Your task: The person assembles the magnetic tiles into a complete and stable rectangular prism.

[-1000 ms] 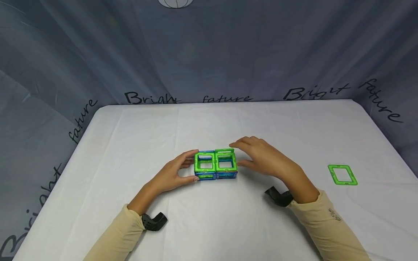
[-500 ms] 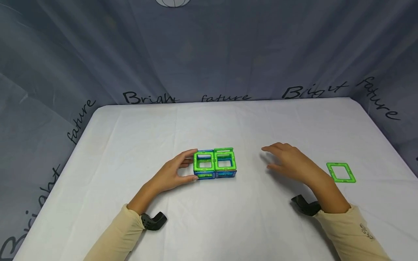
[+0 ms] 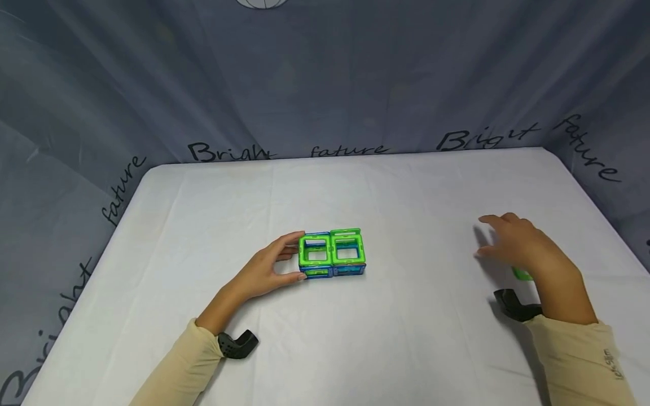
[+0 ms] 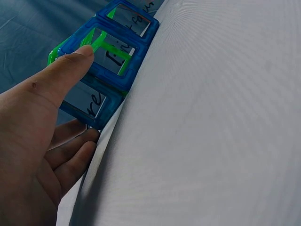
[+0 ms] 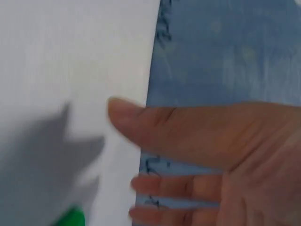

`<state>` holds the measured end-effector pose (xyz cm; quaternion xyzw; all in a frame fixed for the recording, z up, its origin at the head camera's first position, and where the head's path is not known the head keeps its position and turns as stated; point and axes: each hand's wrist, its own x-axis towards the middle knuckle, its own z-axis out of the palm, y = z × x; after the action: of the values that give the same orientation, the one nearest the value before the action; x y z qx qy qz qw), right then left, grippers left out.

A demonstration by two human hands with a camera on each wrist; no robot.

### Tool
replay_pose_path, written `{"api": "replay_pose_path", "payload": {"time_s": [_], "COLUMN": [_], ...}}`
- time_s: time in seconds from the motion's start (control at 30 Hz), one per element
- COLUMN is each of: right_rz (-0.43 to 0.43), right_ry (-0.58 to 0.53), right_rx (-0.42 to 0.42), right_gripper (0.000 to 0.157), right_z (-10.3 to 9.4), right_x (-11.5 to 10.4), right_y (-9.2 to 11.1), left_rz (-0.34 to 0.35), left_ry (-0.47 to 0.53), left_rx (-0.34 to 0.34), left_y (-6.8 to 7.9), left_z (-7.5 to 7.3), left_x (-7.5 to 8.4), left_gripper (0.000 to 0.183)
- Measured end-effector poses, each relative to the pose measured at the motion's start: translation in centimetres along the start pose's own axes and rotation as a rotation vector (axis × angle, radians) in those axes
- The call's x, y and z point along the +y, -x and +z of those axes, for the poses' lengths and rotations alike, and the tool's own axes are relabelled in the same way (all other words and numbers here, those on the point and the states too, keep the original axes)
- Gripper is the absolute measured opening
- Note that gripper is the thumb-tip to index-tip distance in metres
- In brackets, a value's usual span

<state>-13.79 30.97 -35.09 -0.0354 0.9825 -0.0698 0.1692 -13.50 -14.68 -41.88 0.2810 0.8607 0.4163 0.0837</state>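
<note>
A box of magnetic tiles [image 3: 332, 248], made of two joined cubes with green frames on top and blue sides, sits on the white table. My left hand [image 3: 264, 270] grips its left end, the thumb on the near side and the index finger at the far corner. In the left wrist view, the thumb presses a blue frame [image 4: 107, 79]. Far to the right, my right hand [image 3: 528, 245] hovers over the table, fingers apart and holding nothing. Mostly hidden beneath it lies a loose green square magnetic tile [image 3: 522, 274]; just a blurred green corner [image 5: 71, 217] shows in the right wrist view.
A white cloth covers the table [image 3: 406, 338]. Behind its far edge hangs a dark grey curtain [image 3: 335, 84] with black handwriting. Each wrist carries a black camera mount, the left one [image 3: 237, 345] close to the tabletop.
My right hand has left the box's right side and travelled right, now covering most of the loose green tile. The left hand keeps its grip, and the box stays in place.
</note>
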Motion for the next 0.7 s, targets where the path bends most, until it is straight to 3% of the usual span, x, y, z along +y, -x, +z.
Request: {"api": "replay_pose_path", "payload": {"time_s": [0.27, 0.5, 0.7], "right_rz": [0.171, 0.312, 0.318], "right_ry": [-0.024, -0.025, -0.033], "right_rx": [-0.110, -0.180, -0.200], "right_gripper": [0.092, 0.095, 0.088], "right_z": [-0.9, -1.3, -1.2], "right_x": [3.6, 3.5, 3.4], "right_y": [0.2, 0.7, 1.0], "left_rz": [-0.026, -0.018, -0.009], "left_ry": [-0.016, 0.003, 0.011], "left_rx": [0.014, 0.015, 0.008], "left_y": [0.2, 0.2, 0.2], "left_z": [-0.5, -0.4, -0.2], "left_x": [0.1, 0.1, 0.2], "left_gripper": [0.077, 0.078, 0.078]}}
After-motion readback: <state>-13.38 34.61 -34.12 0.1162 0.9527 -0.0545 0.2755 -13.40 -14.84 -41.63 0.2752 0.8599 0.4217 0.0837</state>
